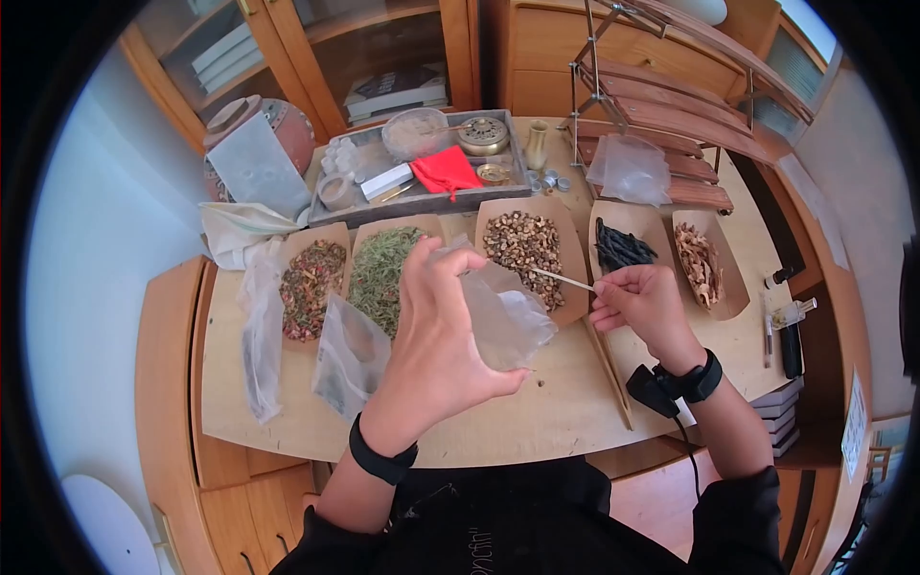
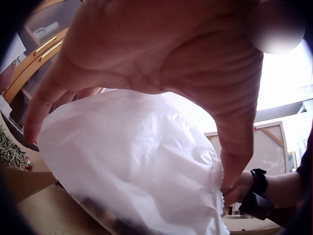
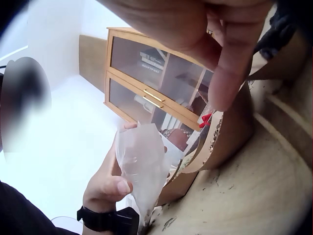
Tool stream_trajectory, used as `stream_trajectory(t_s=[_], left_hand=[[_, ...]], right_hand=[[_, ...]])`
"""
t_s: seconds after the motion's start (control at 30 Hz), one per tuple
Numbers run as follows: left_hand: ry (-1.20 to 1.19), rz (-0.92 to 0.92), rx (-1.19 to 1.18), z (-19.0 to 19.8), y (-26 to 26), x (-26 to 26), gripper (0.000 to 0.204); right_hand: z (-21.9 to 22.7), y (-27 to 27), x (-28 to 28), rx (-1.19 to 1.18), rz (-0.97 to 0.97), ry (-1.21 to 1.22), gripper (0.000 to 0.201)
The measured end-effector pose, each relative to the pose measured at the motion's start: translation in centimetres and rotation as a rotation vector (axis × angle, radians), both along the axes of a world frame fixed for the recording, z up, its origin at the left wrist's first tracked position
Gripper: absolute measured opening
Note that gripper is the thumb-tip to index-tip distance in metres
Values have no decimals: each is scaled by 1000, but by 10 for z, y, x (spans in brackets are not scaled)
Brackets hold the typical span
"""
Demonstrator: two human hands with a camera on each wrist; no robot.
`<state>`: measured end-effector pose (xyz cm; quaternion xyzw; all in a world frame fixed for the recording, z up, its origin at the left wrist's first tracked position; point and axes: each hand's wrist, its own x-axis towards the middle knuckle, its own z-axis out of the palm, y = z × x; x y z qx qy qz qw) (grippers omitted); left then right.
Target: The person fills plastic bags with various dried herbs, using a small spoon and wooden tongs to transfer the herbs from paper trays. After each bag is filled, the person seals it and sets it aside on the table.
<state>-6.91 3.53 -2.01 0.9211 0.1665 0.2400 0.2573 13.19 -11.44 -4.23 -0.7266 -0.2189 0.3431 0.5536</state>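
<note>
My left hand [image 1: 436,340] holds a frosted plastic bag [image 1: 503,321], thumb and fingers spread in a C around its upper part. Something dark shows through the bag [image 2: 132,161] near its bottom in the left wrist view. My right hand [image 1: 637,309] pinches a thin pale stick [image 1: 565,279] between thumb and fingertips. Its far end points left, over the paper tray [image 1: 572,235] of chopped brown pieces [image 1: 522,240]. In the right wrist view the left thumb lies along the near side of the bag [image 3: 142,159].
Other paper trays hold dried flowers [image 1: 311,287], green herb [image 1: 388,273], black strips [image 1: 623,247] and reddish-brown shavings [image 1: 698,264]. Two plastic bags [image 1: 350,350] lie at left. Wooden tongs [image 1: 609,379] lie near the front edge. Behind stand a grey tray [image 1: 422,203] and a slatted wooden rack [image 1: 671,105].
</note>
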Motion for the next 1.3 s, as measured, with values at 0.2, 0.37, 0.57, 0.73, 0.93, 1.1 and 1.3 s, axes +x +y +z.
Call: stream_trajectory(t_s=[0.2, 0.37, 0.57, 0.73, 0.93, 1.1, 1.3], left_hand=[[-25, -47, -62, -2, -3, 1, 101], [-45, -84, -19, -2, -6, 2, 101], [-59, -102, -43, -5, -8, 4, 101], [-51, -93, -24, -6, -7, 6, 103], [-87, -82, -12, -8, -7, 9, 108], [-116, -105, -57, -5, -8, 9, 101], [-68, -137, -53, -5, -8, 7, 100]], right_hand=[[-4, -5, 5, 31, -16, 90, 15], [-7, -8, 5, 65, -27, 94, 14], [0, -17, 4, 100, -51, 90, 14], [42, -36, -5, 156, -51, 0, 15], [72, -45, -23, 112, 36, -102, 14], [64, -48, -44, 98, 127, -528, 8], [70, -50, -50, 63, 155, -692, 8]])
